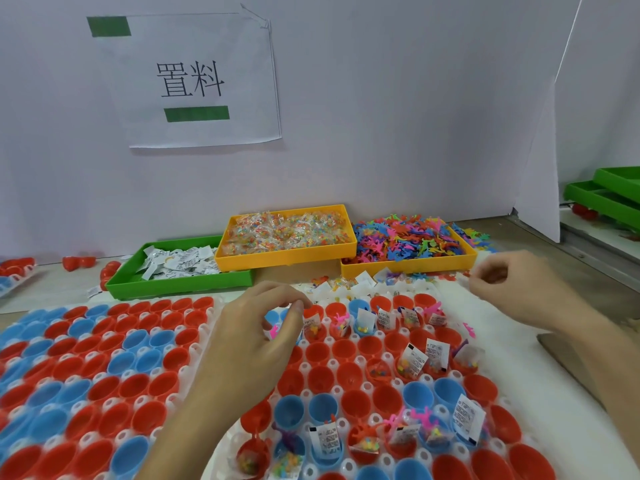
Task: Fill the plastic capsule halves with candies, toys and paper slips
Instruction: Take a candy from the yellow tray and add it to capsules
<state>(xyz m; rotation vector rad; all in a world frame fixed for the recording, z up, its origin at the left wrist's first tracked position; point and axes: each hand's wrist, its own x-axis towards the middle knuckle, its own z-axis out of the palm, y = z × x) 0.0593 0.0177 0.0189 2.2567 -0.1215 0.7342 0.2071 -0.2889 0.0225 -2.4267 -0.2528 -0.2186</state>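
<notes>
Your left hand (263, 336) pinches a pink toy (274, 331) over the capsule halves (349, 351); your right hand (516, 289) hovers, fingers curled, whether gripping anything you cannot tell.

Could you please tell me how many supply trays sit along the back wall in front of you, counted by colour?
Green tray with paper slips: 1
Yellow tray with candy packets: 1
Yellow tray with plastic toys: 1
Total: 3
</notes>
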